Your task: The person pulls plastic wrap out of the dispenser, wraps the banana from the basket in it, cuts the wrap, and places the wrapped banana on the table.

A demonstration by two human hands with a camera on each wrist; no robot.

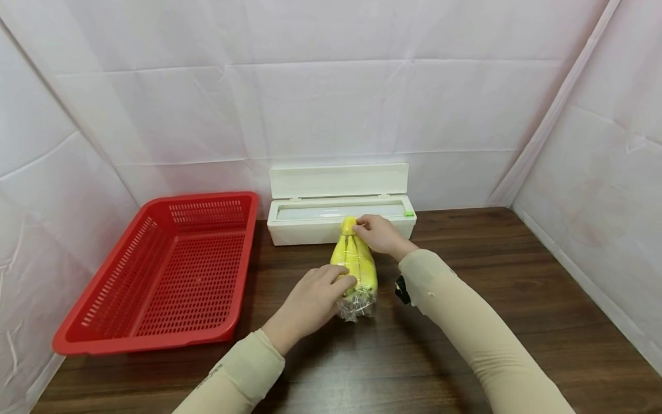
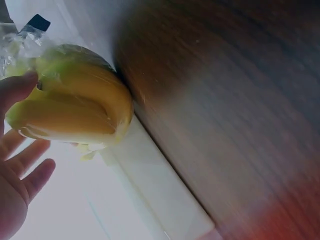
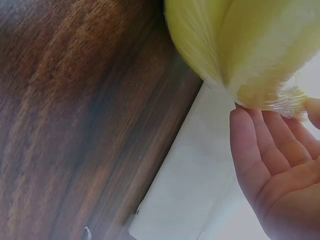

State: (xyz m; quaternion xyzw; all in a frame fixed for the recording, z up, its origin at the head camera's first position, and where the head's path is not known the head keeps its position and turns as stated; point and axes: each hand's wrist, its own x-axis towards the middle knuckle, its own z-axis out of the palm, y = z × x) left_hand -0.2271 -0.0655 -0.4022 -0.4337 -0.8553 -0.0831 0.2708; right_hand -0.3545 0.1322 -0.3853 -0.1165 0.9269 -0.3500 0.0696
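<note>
A bunch of yellow bananas (image 1: pixel 362 267), wrapped in clear cling film, stands out in front of a white box on the table. Loose film (image 1: pixel 357 305) bunches up at its near end. My left hand (image 1: pixel 315 296) grips the near left side; in the left wrist view its thumb (image 2: pixel 20 90) lies against the fruit, with some fingers spread below. At the far end, my right hand (image 1: pixel 380 233) pinches the film-covered stem. The right wrist view shows the right fingers (image 3: pixel 272 142) at the gathered film, thumb opposite at the edge.
Behind the bananas, the long white cling film dispenser box (image 1: pixel 300 233) has its lid (image 1: pixel 338 181) raised and a green slider (image 1: pixel 409 214) at its right end. A red slotted basket (image 1: pixel 235 310) stands on the left. White cloth walls (image 1: pixel 320 109) surround the brown wooden table (image 1: pixel 517 287).
</note>
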